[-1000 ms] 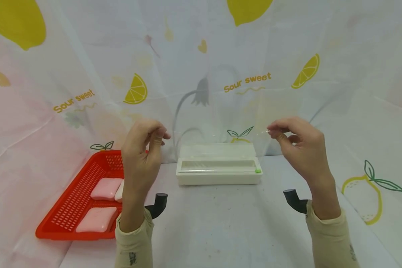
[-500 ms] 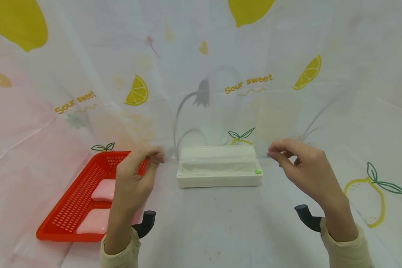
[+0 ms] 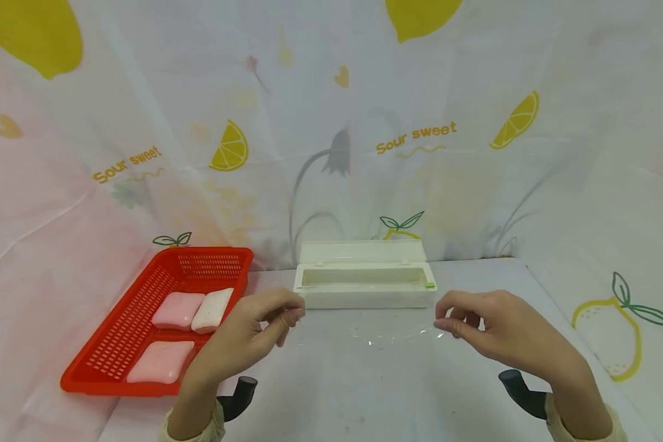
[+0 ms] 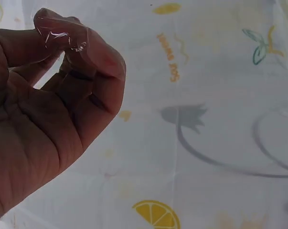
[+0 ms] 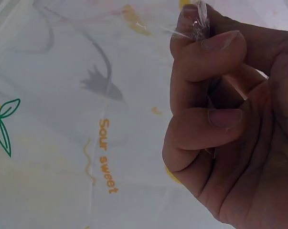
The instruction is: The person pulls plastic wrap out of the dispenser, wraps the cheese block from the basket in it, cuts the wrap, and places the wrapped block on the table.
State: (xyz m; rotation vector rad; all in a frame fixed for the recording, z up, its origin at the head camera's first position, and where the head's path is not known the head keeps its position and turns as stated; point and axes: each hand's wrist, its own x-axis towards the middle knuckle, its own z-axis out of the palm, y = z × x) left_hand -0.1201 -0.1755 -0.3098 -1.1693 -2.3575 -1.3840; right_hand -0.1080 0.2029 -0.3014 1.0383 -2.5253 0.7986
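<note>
A thin sheet of clear cling film (image 3: 371,341) spans the gap between my hands, its near edge sagging and glinting over the table. My left hand (image 3: 248,337) pinches one corner between thumb and fingers; in the left wrist view crinkled film (image 4: 58,37) shows at the fingertips. The other corner is gripped the same way by my right hand (image 3: 494,328), with bunched film (image 5: 199,29) at its fingertips in the right wrist view. Behind the film stands a white cling film box (image 3: 364,299), lid raised, a small green cutter tab at its right end.
Left of the box, a red plastic basket (image 3: 102,350) holds two pink soap-like blocks (image 3: 160,362) and a white one (image 3: 212,310). My left forearm overlaps the basket's right side. A lemon-printed cloth (image 3: 331,123) hangs behind the white table (image 3: 364,393).
Both hands have come down and toward me with the film, from above the box to in front of it. The box and basket stay in place.
</note>
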